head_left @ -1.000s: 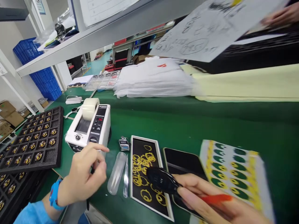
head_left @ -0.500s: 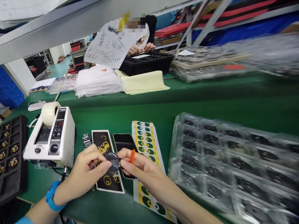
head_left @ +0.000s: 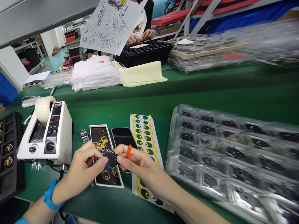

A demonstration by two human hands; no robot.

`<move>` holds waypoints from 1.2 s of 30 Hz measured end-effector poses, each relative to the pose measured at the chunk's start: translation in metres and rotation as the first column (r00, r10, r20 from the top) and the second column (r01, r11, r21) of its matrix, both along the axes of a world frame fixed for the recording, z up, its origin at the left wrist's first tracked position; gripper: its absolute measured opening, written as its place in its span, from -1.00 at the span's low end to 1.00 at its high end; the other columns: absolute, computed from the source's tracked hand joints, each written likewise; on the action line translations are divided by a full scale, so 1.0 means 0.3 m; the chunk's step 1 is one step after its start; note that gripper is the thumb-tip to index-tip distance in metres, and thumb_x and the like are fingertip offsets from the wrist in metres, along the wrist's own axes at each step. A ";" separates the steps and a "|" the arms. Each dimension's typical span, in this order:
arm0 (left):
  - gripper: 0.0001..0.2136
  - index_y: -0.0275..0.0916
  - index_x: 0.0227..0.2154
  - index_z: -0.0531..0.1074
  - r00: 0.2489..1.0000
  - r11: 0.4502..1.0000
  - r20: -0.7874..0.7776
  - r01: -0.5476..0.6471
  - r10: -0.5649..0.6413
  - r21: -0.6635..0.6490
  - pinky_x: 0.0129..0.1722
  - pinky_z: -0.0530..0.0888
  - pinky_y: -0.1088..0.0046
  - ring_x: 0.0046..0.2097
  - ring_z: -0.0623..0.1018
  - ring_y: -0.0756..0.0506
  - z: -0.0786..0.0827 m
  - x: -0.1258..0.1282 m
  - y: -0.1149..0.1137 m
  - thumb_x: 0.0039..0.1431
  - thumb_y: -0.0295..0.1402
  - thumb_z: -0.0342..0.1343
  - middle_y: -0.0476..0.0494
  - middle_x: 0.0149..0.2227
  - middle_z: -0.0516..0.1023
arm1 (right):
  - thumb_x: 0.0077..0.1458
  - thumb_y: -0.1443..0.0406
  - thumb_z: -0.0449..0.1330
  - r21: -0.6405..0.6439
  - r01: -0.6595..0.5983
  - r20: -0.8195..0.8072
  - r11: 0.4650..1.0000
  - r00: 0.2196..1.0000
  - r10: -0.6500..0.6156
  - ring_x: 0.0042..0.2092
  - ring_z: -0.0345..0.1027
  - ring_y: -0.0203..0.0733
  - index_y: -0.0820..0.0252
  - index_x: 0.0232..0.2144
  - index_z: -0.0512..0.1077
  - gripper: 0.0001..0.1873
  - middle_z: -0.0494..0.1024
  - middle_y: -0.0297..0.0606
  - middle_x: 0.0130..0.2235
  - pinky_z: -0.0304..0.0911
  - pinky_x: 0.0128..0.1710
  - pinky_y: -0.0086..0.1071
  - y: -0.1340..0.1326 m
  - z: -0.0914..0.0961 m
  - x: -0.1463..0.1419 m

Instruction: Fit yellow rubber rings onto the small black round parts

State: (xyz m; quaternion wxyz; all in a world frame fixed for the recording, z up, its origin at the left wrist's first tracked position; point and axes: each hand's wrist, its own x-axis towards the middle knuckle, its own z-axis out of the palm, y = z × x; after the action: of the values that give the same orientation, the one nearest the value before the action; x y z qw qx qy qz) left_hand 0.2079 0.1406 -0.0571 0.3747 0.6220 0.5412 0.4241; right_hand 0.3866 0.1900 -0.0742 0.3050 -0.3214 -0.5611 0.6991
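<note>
My left hand (head_left: 87, 163) and my right hand (head_left: 140, 161) meet in front of me, fingertips pinched on opposite edges of a small, dark, glossy flat part (head_left: 108, 152). It looks tilted, and the fingers hide its edges. A narrow orange strip (head_left: 129, 151) stands up at my right hand's fingers; whether it is held or worn I cannot tell. Beneath the hands lies a white-rimmed black tray (head_left: 122, 183) with thin yellow rings (head_left: 101, 143). Beside it are a phone (head_left: 122, 135) and a sticker sheet (head_left: 143, 127) with green and yellow shapes.
A white tape dispenser (head_left: 50, 133) stands left, next to a dark compartment tray (head_left: 17, 174). A metal tally counter (head_left: 84, 135) sits near the black tray. Clear blister trays (head_left: 210, 155) of dark parts fill the right. Across the bench, a co-worker's hands (head_left: 140, 36) are over a black crate (head_left: 144, 54).
The camera view has shifted slightly, so the bench appears higher and further left. The dark part has tilted from facing me to more edge-on. Both hands keep their pinch.
</note>
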 end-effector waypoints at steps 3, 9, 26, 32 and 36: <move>-0.75 -0.22 -0.57 0.41 1.000 1.000 -0.015 -0.006 0.006 0.002 -0.47 0.12 0.44 -0.45 0.20 -0.01 -0.007 0.001 0.001 0.22 -0.30 0.11 0.02 -0.50 0.19 | -0.05 -0.27 0.22 0.006 -0.003 0.008 1.000 1.000 0.003 -0.48 -0.07 -0.31 0.15 -0.48 0.31 -0.39 0.14 -0.44 -0.52 -0.05 -0.46 -0.39 0.000 0.004 -0.005; -0.75 -0.22 -0.59 0.36 0.998 0.999 -0.062 -0.031 0.033 0.041 -0.46 0.13 0.45 -0.45 0.21 -0.01 -0.019 0.006 0.002 0.21 -0.35 0.10 0.02 -0.50 0.19 | -0.04 -0.28 0.19 0.033 0.009 0.033 0.999 0.999 -0.010 -0.48 -0.07 -0.31 0.15 -0.48 0.32 -0.39 0.15 -0.43 -0.52 -0.04 -0.46 -0.39 -0.006 0.011 -0.012; -0.90 -0.17 -0.34 0.57 0.984 0.875 -0.032 -0.143 0.177 0.462 -0.25 0.42 0.40 -0.23 0.49 -0.08 -0.038 -0.005 0.018 0.19 -0.47 0.17 -0.14 -0.26 0.48 | 0.00 -0.22 0.22 0.035 0.072 -0.020 0.997 0.997 -0.071 -0.49 0.00 -0.31 0.15 -0.45 0.34 -0.44 0.18 -0.43 -0.54 0.03 -0.45 -0.42 0.004 -0.058 -0.010; -0.85 -0.13 -0.20 0.61 0.998 0.919 -0.023 0.070 -0.066 0.389 0.05 0.40 0.10 0.06 0.49 -0.27 -0.066 -0.001 0.034 0.18 -0.36 0.22 -0.30 0.03 0.51 | -0.05 -0.13 0.34 -0.140 0.056 -0.118 0.989 0.990 -0.073 -0.47 -0.03 -0.34 0.18 -0.46 0.36 -0.48 0.19 -0.44 -0.52 -0.03 -0.43 -0.44 -0.043 -0.030 -0.022; -0.84 -0.17 -0.26 0.58 0.991 0.918 -0.076 0.131 -0.110 0.375 0.11 0.35 0.04 0.09 0.49 -0.30 -0.079 0.006 0.042 0.08 -0.30 0.29 -0.33 0.06 0.51 | -0.06 -0.11 0.36 -0.189 -0.013 -0.174 0.982 0.984 -0.020 -0.45 0.03 -0.33 0.20 -0.48 0.37 -0.49 0.23 -0.43 -0.52 0.04 -0.39 -0.46 -0.052 -0.032 -0.033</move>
State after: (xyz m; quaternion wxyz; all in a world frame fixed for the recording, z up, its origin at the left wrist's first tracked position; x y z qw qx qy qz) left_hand 0.2097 0.1533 -0.0808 0.2583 0.7259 0.4196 0.4799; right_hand 0.3768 0.1743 -0.0838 0.3224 -0.2871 -0.4623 0.7745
